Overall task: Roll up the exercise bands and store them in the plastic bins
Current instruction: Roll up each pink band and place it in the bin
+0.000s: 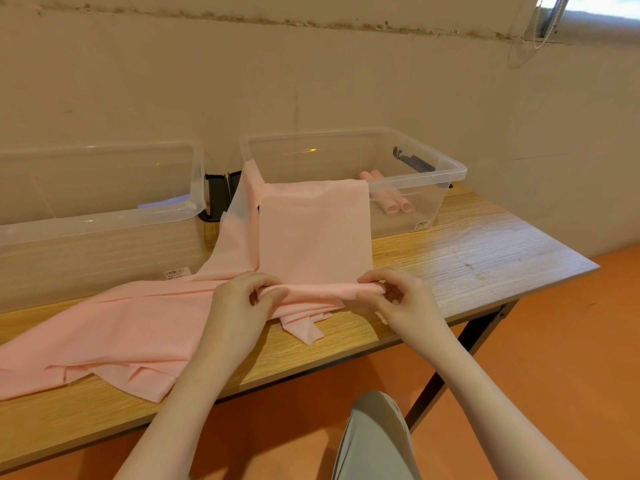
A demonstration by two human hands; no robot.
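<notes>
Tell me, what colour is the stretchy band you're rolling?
Pale pink, plain, with no pattern. The band shows best in the head view.

Wooden table (467, 251) on orange floor (571, 358), beige wall (311, 71) behind.

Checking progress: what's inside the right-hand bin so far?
Inside the right bin, at least two rolled pink bands lie on its floor near the front right. The pink band draped over the front rim covers the bin's left part, so anything there is hidden.

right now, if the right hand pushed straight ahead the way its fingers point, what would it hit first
Likely the flat pink band it is rolling, then the right clear bin whose front edge the band drapes over. The right hand points roughly there, though depth is unclear.
</notes>
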